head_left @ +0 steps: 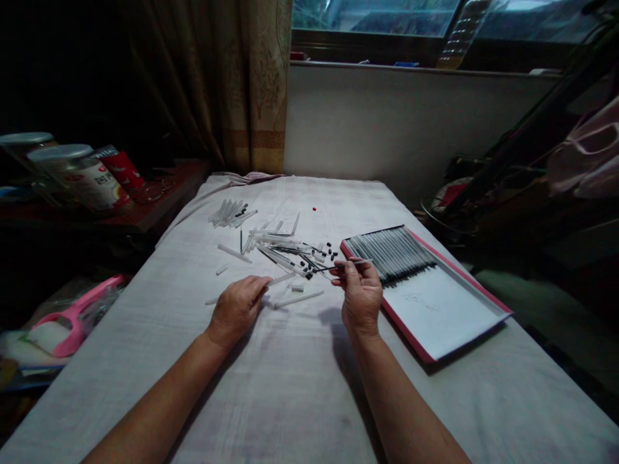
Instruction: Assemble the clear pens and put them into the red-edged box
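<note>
My right hand (360,293) is raised a little above the cloth-covered table (290,386), its fingers pinched on a thin pen (352,263) held level. My left hand (239,306) lies on the cloth with fingers curled down, fingertips touching a clear pen tube (283,280). Beyond both hands lies a scatter of clear tubes, black refills and small black caps (285,251). A second small heap of tubes (231,212) lies farther back on the left. Right of my right hand, a red-edged white tray (449,316) holds a neat row of several assembled pens (394,254).
A tiny red bit (314,209) lies on the cloth at the back. Jars and a red packet (82,177) stand on a dark side table at the left, with a pink plastic object (80,312) below. A curtain and window wall lie behind. Clutter fills the right side.
</note>
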`<state>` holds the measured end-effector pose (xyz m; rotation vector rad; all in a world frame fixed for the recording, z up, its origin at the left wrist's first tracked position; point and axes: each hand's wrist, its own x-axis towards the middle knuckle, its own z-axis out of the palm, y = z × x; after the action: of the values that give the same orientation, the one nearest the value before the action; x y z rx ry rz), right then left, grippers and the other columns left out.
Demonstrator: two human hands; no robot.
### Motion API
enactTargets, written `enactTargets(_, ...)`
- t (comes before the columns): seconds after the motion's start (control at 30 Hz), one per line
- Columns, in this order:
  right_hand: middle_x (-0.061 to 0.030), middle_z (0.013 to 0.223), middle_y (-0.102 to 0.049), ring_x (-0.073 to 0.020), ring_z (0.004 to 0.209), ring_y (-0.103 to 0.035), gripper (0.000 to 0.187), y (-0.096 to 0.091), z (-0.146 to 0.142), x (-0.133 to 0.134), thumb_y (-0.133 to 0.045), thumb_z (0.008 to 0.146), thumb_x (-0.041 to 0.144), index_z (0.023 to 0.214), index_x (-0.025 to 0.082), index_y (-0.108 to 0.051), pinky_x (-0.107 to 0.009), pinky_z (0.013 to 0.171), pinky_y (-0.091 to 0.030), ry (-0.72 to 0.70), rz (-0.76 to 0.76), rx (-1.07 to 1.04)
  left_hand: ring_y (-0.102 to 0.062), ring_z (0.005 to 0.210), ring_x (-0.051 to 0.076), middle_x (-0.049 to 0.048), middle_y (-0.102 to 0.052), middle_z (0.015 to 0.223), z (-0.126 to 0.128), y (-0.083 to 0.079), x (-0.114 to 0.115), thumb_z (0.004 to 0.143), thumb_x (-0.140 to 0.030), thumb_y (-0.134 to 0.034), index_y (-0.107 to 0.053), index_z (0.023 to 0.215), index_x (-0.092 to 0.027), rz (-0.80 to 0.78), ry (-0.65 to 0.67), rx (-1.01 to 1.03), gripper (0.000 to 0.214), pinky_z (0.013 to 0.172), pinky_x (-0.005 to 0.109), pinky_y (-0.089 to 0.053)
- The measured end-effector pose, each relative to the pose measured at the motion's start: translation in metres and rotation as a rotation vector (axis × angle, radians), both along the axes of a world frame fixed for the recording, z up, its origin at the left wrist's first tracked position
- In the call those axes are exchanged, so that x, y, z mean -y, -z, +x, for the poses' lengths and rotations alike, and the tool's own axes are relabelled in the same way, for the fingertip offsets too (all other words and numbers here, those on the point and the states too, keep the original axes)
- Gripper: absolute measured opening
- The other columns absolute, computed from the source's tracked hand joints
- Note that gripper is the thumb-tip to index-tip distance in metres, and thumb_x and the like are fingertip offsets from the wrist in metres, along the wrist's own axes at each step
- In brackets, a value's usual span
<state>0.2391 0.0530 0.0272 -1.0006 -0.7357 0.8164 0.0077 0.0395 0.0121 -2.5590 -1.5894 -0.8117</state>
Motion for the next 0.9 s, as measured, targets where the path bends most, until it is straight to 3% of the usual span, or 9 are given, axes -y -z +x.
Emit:
enactTargets(0.13,-0.0017,0.079,-0.071,-0.0139,0.062,-0.069,0.027,-0.004,-0.008,0.010,-0.065,0.079,0.040,0.090,0.020,-0.053,-0.021,0.047,-0.051,-0.059,0.021,0.037,-0.067,0.091,0.021,0.0077,-0.071,0.101,0.001,0.011,0.026,0.095,-0.026,-0.044,-0.065,0.112,-0.020,-0.006,0.000,0.114,0.028,0.082,0.032,-0.053)
enactTargets(0.4,-0.0017,0.076,-0.071,-0.0129,0.059,-0.067,0.028,0.001,-0.014,0.013,-0.066,0.078,0.043,0.087,0.019,-0.055,-0.021,0.048,-0.052,-0.158,-0.010,0.123,-0.066,0.093,0.022,0.0086,-0.070,0.102,0.002,0.019,0.029,0.095,-0.026,-0.045,-0.065,0.114,-0.020,-0.001,0.001,0.144,0.028,0.084,0.036,-0.053)
enactTargets(0.57,-0.0029,0.076,-0.071,-0.0149,0.068,-0.068,0.022,0.007,-0.023,0.017,-0.066,0.077,0.040,0.080,0.018,-0.064,-0.023,0.053,-0.053,-0.303,-0.042,0.220,-0.065,0.092,0.022,0.0089,-0.070,0.100,0.008,0.017,0.031,0.095,-0.027,-0.044,-0.066,0.112,-0.020,-0.024,0.015,0.221,0.029,0.083,0.036,-0.054)
enactTargets(0.63,-0.0038,0.081,-0.073,-0.0157,0.072,-0.068,0.021,0.012,-0.029,0.020,-0.065,0.077,0.039,0.085,0.019,-0.068,-0.024,0.056,-0.054,-0.407,-0.022,0.267,-0.066,0.094,0.021,0.0080,-0.070,0.100,0.011,0.016,0.032,0.094,-0.028,-0.046,-0.067,0.110,-0.021,-0.056,0.016,0.333,0.027,0.086,0.035,-0.053)
enactTargets(0.77,-0.0050,0.100,-0.074,-0.0161,0.079,-0.070,0.039,0.020,-0.030,0.019,-0.059,0.082,0.035,0.119,0.024,-0.063,-0.027,0.064,-0.055,-0.545,0.012,0.344,-0.068,0.088,0.020,0.0067,-0.072,0.095,0.013,0.015,0.030,0.090,-0.038,-0.053,-0.068,0.105,-0.020,-0.210,-0.079,0.714,0.028,0.083,0.034,-0.055)
enactTargets(0.83,-0.0056,0.101,-0.074,-0.0169,0.083,-0.069,0.036,0.023,-0.020,0.013,-0.054,0.084,0.029,0.117,0.022,-0.064,-0.031,0.073,-0.056,-0.469,-0.016,0.496,-0.069,0.084,0.019,0.0069,-0.073,0.092,0.011,0.015,0.029,0.088,-0.046,-0.055,-0.067,0.106,-0.018,-0.313,-0.118,0.925,0.035,0.081,0.034,-0.056)
enactTargets(0.9,-0.0071,0.099,-0.074,-0.0186,0.091,-0.068,0.026,0.022,-0.007,0.003,-0.053,0.083,0.022,0.103,0.020,-0.069,-0.033,0.085,-0.053,-0.314,-0.091,0.750,-0.070,0.085,0.019,0.0073,-0.074,0.092,0.009,0.014,0.028,0.084,-0.051,-0.060,-0.067,0.107,-0.017,-0.379,-0.127,1.059,0.042,0.082,0.035,-0.056)
